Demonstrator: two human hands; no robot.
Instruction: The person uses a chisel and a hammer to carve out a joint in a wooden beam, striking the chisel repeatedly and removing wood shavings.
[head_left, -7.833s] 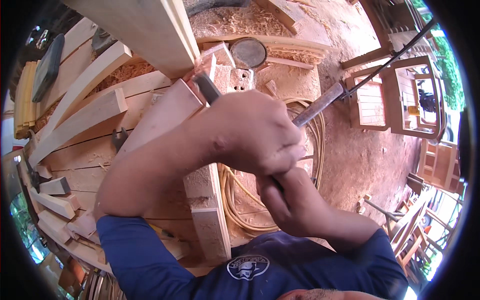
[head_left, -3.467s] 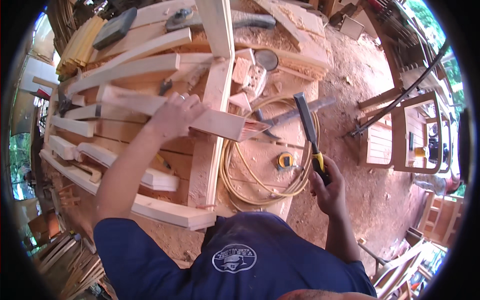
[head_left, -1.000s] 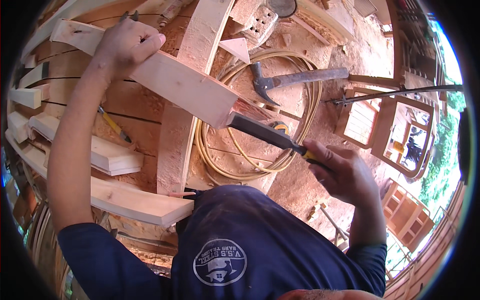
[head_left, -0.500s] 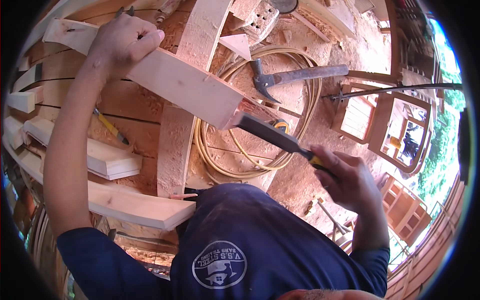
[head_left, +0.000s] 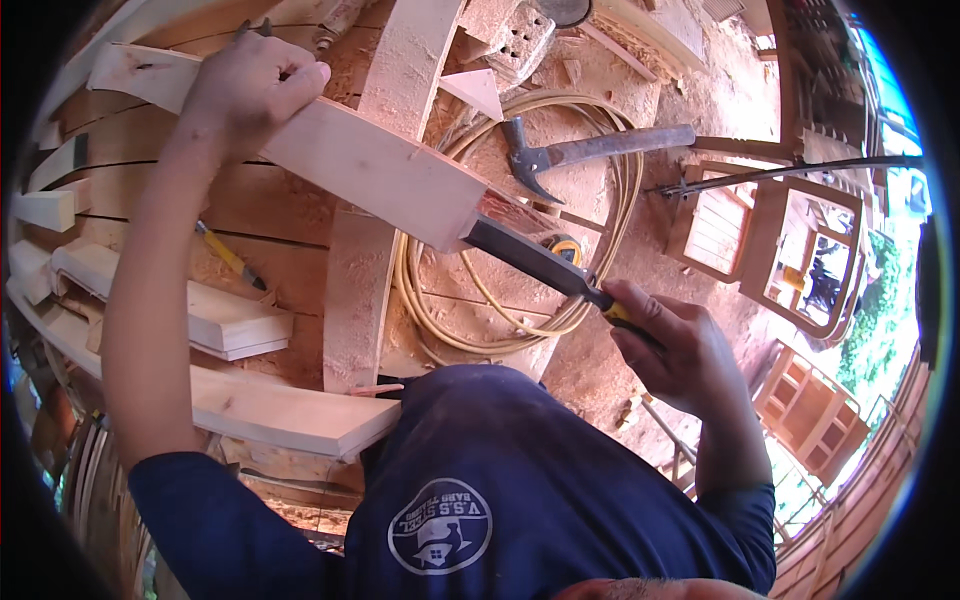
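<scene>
My left hand (head_left: 258, 90) is closed over the far-left part of a curved, pale wooden board (head_left: 375, 170) that slants down toward the right. In my right hand (head_left: 665, 345) is the black and yellow handle of a wide chisel (head_left: 530, 260). Its dark blade points up and left, with the tip at the board's right end, where a reddish notch or recess shows. Whether the edge bites into the wood I cannot tell. A claw hammer (head_left: 590, 150) lies just beyond, its head toward the board. Behind the blade a yellow and black tape measure (head_left: 566, 250) is partly hidden.
A coil of yellowish hose (head_left: 625, 215) lies on the shaving-strewn ground. Cut curved wood pieces (head_left: 290, 415) lie at the left, near a yellow marking tool (head_left: 232, 257). A wide plank (head_left: 357, 290) runs beneath the board. Wooden frames (head_left: 800, 255) stand at the right.
My right hand has moved a little left and up, bringing the chisel tip closer against the board's end. The left hand keeps its hold. The view has shifted slightly.
</scene>
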